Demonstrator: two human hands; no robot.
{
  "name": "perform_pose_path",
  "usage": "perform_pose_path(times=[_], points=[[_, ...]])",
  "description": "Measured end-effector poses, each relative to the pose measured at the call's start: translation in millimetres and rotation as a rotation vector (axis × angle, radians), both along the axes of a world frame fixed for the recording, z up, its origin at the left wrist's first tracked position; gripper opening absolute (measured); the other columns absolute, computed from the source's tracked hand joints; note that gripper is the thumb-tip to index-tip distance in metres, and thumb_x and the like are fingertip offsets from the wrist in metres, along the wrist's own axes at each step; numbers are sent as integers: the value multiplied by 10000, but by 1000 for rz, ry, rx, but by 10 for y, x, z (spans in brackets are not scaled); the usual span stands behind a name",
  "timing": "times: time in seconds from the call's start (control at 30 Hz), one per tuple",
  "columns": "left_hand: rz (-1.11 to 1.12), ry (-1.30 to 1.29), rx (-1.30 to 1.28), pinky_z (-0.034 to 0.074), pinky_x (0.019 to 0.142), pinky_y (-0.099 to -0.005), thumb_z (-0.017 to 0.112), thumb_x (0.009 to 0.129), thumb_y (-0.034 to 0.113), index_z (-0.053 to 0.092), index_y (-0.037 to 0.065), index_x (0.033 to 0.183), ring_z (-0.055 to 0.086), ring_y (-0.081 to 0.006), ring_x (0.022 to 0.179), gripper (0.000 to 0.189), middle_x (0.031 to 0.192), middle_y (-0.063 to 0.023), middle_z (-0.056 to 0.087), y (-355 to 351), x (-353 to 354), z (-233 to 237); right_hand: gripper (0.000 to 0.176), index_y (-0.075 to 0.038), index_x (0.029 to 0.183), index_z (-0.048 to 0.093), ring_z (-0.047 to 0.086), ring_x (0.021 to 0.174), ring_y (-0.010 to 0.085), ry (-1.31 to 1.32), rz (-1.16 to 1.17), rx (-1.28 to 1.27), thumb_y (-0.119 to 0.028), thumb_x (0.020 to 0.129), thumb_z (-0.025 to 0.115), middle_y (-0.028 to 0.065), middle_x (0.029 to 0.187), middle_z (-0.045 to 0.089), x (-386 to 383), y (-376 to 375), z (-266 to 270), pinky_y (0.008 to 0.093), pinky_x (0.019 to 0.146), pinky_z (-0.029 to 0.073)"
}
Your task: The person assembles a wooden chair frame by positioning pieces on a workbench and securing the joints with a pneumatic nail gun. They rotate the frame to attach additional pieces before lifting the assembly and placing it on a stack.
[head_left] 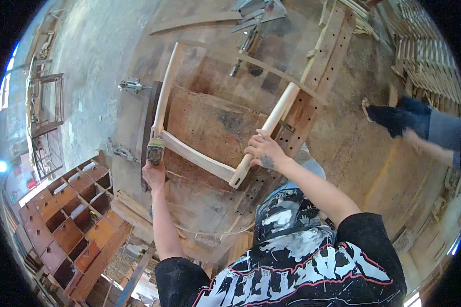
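Note:
A pale wooden frame lies on the brown workbench (210,115). It has a left post (168,87), a right post (279,110) and a curved rail (198,157) between them. My left hand (154,173) is wrapped round a power tool (155,151), whose front end is at the lower end of the left post. My right hand (264,149) grips the right post near its lower end, close to where the rail meets it. A long thin curved strip (251,60) runs across the upper ends of the posts.
Metal clamps (133,86) sit at the bench's left edge, and another clamp (250,42) lies beyond the frame. A wooden compartment cabinet (66,220) stands lower left. A person (420,120) is at the right, near stacked wooden parts (430,61).

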State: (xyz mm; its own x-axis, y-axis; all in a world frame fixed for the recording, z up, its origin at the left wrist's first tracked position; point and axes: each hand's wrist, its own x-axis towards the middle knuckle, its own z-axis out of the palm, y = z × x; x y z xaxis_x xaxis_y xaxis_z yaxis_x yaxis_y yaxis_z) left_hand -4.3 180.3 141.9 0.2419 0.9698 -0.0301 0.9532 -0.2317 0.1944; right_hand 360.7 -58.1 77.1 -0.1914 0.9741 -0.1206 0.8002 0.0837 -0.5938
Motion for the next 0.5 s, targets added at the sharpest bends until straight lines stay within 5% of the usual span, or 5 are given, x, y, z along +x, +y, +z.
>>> perform_pose_path(times=[0.17, 0.23, 0.33, 0.4, 0.5], points=[[56, 119, -21, 541, 713, -522, 787, 766, 193, 714, 16, 917, 683, -467, 831, 244, 835, -263, 704, -153, 86, 182, 420, -204, 1016, 705, 548, 1231, 200, 0, -39, 58, -431, 682, 820, 7, 1032, 620, -31, -24, -67, 453, 1229, 224], [98, -20, -223, 546, 709, -499, 806, 762, 192, 713, -8, 892, 704, -438, 804, 256, 810, -240, 716, -259, -178, -13, 419, -213, 997, 698, 559, 1207, 191, 0, -44, 65, -428, 662, 831, 0, 1014, 616, -40, -21, -67, 446, 1216, 237], [-65, -364, -330, 529, 576, -403, 834, 793, 208, 722, -27, 852, 689, -271, 605, 267, 678, -127, 702, -691, 204, 350, 432, -222, 966, 681, 570, 1167, 188, -9, -62, 108, -422, 620, 846, -17, 1001, 615, -66, -37, -147, 438, 1204, 246], [376, -276, -935, 427, 454, -311, 836, 831, 231, 739, 8, 864, 554, -113, 484, 246, 599, -20, 622, -861, 486, 600, 439, -221, 956, 673, 570, 1160, 191, -24, -68, 91, -418, 606, 851, -24, 998, 615, -75, -35, -140, 440, 1207, 254], [308, -337, -1240, 331, 415, -266, 818, 851, 224, 740, 37, 876, 452, -70, 427, 204, 557, 15, 548, -1112, 488, 377, 432, -218, 958, 677, 566, 1168, 194, -6, -58, 69, -411, 612, 849, -20, 996, 616, -66, -16, -75, 449, 1211, 265]])
